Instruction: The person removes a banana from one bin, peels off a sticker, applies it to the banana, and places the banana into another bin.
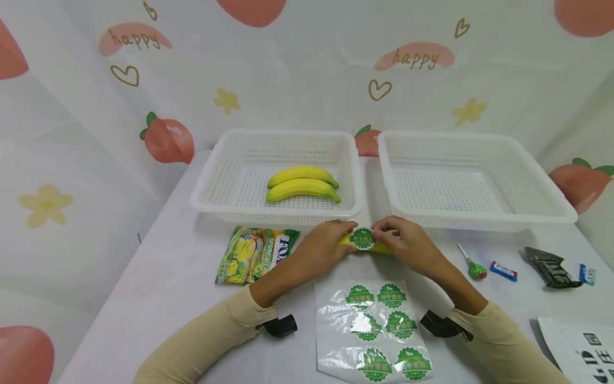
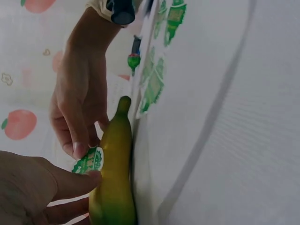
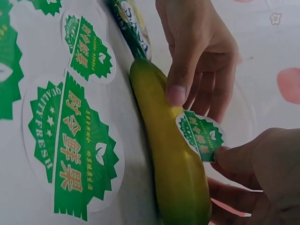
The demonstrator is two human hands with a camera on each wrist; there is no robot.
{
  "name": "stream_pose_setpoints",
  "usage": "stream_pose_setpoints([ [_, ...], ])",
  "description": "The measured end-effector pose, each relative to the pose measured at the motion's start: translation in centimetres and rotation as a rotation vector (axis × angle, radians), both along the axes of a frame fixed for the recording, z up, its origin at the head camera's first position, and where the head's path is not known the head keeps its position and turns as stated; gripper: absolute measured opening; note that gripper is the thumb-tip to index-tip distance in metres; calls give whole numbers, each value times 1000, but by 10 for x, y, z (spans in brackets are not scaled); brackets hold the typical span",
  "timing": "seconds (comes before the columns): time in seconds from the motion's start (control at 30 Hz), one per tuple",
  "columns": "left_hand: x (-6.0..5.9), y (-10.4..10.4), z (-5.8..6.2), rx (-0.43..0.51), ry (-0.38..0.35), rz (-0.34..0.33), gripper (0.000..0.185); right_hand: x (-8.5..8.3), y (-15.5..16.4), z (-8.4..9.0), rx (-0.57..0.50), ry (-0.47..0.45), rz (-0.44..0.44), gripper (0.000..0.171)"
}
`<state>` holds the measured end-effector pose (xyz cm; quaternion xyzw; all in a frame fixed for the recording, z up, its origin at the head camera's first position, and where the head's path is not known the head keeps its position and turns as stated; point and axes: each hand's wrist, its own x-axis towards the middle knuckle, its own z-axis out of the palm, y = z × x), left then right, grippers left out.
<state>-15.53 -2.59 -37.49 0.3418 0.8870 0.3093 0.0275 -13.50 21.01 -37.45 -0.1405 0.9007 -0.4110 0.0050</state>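
On the table between my hands lies a yellow banana (image 1: 381,248). My left hand (image 1: 324,241) grips it near one end, its thumb (image 3: 177,95) along the side in the right wrist view. A round green-and-white sticker (image 1: 362,239) is against the banana's upper surface. My right hand (image 1: 406,241) pinches the sticker's edge between thumb and finger. In the right wrist view part of the sticker (image 3: 201,136) stands off the peel. Nearer me lies a clear sheet (image 1: 331,336) with several matching stickers (image 1: 376,364).
Behind stand two white baskets; the left basket (image 1: 206,200) contains two bananas (image 1: 303,189), the right basket (image 1: 479,217) none. A green-yellow packet (image 1: 254,253) lies left. At right are a lollipop (image 1: 477,270), small wrappers (image 1: 503,271), a black wrapper (image 1: 551,269) and a white packet (image 1: 575,346).
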Motion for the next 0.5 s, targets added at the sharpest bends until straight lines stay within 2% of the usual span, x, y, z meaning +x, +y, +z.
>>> stream_pose_setpoints([
  [0.33,3,-2,1,5,-14,52,26,-3,1,-6,23,-14,3,10],
  [0.5,3,-2,1,-14,10,27,24,-3,0,-9,55,8,-8,10],
])
